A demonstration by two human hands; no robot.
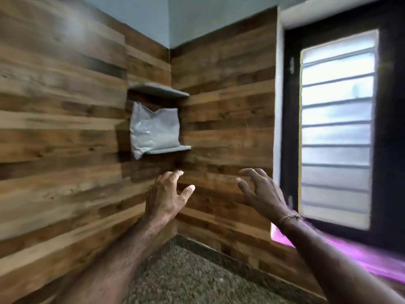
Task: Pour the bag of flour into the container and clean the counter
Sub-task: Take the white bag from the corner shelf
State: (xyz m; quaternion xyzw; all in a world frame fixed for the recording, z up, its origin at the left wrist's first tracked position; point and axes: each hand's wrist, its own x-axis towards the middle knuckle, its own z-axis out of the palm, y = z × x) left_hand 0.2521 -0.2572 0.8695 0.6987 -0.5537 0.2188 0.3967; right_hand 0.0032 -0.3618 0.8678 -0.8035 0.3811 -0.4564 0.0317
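Flour bag upright on corner shelf

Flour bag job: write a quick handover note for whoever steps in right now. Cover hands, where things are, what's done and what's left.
Left hand: open, raised, holds nothing.
Right hand: open, raised, holds nothing.
Flour bag: upright on the lower corner shelf, one bottom corner hanging over its edge. Both hands are below it and not touching it.
Container: not in view.
Counter: speckled stone, below the hands; no spill shows.
Pink thing under the window: too blurred to identify.
Done: nothing visible.
Left: take the bag down, pour, clean the counter.
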